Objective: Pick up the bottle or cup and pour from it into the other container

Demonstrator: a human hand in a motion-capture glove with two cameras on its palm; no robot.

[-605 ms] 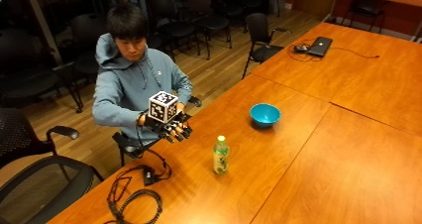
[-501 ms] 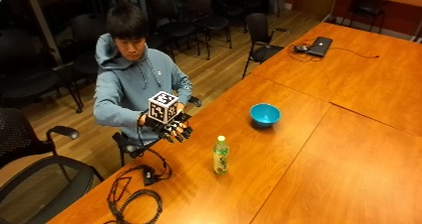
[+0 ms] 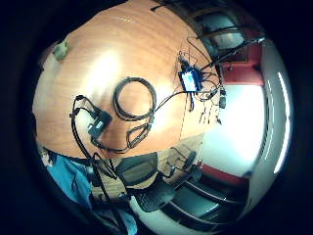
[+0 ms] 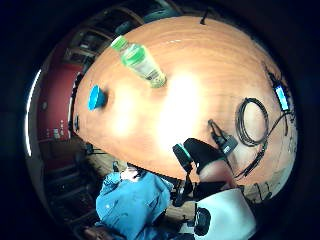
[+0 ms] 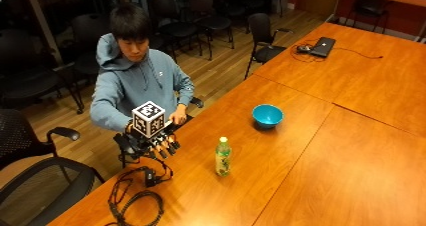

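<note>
We found the long wooden table (image 5: 346, 151) carrying everything of interest, with a person seated at its near edge. On it, largest first: a blue bowl (image 5: 267, 115) standing open side up towards the far side of the board, a clear bottle (image 5: 223, 157) with a green cap and green label standing upright nearer the person, and a coil of black cable (image 5: 136, 206) with a small black box at the table's corner.

The gloved right hand (image 5: 148, 143) hovered above the table edge, just in front of the person's chest, palm down. Its fingers hung loosely and slightly spread, closed on nothing; the thumb-side palm view confirmed that only bare table lay under it. The bare left hand (image 5: 178, 118) rested by the edge, behind the gloved one.

The relation that governs the next move, in our judgement: the bottle stood apart from the hand, out across the table and to the side away from the cable, with clear wood between the two. Its long axis was vertical, so a grasp would call for the hand to travel outward and turn its palm sideways to wrap the body below the cap. The bowl lay beyond the bottle, further along roughly the same line, well apart from it. The gloved hand was the nearer of the two to the bottle. We judged the task not yet begun: bottle untouched, nothing poured.
</note>
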